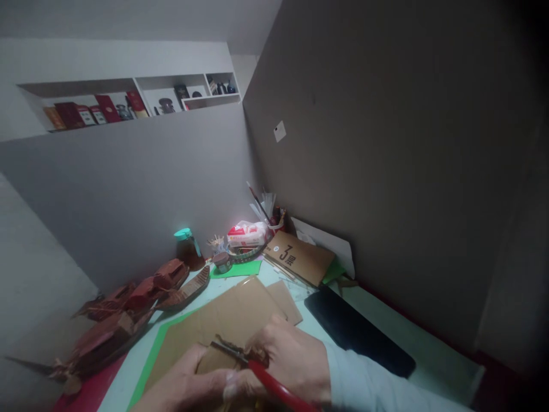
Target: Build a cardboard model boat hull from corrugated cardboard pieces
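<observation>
At the bottom of the view my right hand [294, 352] is closed around red-handled scissors [274, 386], whose dark blades point left. One handle shows; the rest is hidden by the fingers. My left hand [184, 380] is closed on a small brown cardboard piece [212, 361], pinched close beside the blades. A curled brown scrap [234, 345] lies along the upper side of the blades, by my right fingers. Under and beyond both hands a large cardboard sheet [206, 320] lies on a green sheet [150, 357], with a smaller cardboard piece [286, 300] at its right.
Brown model boats [111, 337] stand at the left. Along the back are a jar with a turquoise lid [189, 249], a small tub [222, 262], a tissue pack [247, 234] and a brush holder [277, 220]. A cardboard box [300, 257] and a black slab [358, 332] lie right.
</observation>
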`<state>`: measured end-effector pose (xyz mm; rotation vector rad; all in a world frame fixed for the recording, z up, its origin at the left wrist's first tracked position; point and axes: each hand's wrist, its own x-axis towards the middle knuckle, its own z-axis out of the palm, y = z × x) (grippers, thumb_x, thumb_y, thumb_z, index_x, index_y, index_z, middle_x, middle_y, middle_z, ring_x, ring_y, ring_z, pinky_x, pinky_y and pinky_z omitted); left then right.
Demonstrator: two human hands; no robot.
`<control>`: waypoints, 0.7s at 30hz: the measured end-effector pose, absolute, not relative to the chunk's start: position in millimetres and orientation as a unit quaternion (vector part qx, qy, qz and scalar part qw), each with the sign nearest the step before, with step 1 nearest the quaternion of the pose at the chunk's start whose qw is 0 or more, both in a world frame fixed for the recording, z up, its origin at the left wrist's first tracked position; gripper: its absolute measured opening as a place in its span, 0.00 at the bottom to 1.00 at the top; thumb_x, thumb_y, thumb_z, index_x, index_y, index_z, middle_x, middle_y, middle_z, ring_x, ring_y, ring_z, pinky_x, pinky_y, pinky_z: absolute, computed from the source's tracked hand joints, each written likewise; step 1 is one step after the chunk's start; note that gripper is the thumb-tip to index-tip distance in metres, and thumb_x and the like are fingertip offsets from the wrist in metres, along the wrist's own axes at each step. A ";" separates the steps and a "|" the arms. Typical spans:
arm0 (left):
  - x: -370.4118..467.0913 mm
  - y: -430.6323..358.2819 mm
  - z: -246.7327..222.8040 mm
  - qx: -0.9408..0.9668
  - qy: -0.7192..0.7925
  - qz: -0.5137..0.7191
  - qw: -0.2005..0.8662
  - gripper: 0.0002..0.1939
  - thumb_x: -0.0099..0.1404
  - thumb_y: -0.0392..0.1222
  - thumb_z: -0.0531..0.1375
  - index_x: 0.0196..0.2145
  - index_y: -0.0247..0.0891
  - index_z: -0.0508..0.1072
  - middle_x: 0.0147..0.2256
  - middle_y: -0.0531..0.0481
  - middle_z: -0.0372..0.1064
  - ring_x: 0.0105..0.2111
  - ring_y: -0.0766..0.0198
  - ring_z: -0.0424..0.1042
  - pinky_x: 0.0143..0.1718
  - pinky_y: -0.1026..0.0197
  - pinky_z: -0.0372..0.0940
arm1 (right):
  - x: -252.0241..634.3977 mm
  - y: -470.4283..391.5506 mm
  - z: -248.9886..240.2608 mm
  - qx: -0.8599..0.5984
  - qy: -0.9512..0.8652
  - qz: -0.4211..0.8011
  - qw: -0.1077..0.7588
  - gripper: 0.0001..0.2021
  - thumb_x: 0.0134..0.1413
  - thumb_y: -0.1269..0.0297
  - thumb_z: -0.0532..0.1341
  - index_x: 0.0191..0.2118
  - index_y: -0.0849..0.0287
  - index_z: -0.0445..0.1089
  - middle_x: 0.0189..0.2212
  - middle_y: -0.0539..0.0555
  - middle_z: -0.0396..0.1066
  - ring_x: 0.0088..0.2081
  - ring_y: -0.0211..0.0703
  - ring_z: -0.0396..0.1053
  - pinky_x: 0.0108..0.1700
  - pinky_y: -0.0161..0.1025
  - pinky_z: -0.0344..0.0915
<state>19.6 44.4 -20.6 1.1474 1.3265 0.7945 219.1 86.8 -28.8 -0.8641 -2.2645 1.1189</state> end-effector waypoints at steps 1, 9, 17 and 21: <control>22.6 44.5 -20.1 0.491 0.557 0.344 0.574 0.18 0.49 0.44 0.68 0.40 0.41 0.81 0.39 0.44 0.80 0.47 0.39 0.73 0.52 0.42 0.63 | 220.0 88.1 -29.5 -0.316 -0.828 0.401 0.231 0.28 0.46 0.44 0.66 0.15 0.61 0.55 0.14 0.42 0.46 0.19 0.29 0.45 0.18 0.32 0.41; 49.9 41.6 0.8 0.544 0.577 0.309 0.526 0.11 0.50 0.40 0.68 0.35 0.46 0.80 0.40 0.49 0.80 0.49 0.43 0.73 0.53 0.45 0.63 | 221.5 92.3 -30.0 -0.309 -0.859 0.324 0.250 0.23 0.50 0.47 0.64 0.19 0.60 0.63 0.15 0.43 0.51 0.20 0.32 0.48 0.21 0.31 0.48; 34.0 32.3 5.5 0.408 0.563 0.387 0.606 0.31 0.50 0.43 0.71 0.52 0.38 0.70 0.37 0.44 0.81 0.38 0.45 0.79 0.42 0.47 0.70 | 239.4 124.3 -26.1 -0.428 -0.831 0.186 0.302 0.21 0.53 0.45 0.63 0.34 0.62 0.72 0.22 0.53 0.68 0.25 0.39 0.62 0.27 0.35 0.52; 11.8 19.7 14.3 0.351 0.589 0.447 0.574 0.45 0.49 0.40 0.72 0.62 0.39 0.59 0.28 0.46 0.81 0.27 0.48 0.79 0.31 0.53 0.74 | 244.3 138.5 -38.1 -0.454 -0.838 0.139 0.269 0.24 0.50 0.44 0.65 0.40 0.63 0.71 0.26 0.54 0.70 0.29 0.44 0.68 0.29 0.37 0.57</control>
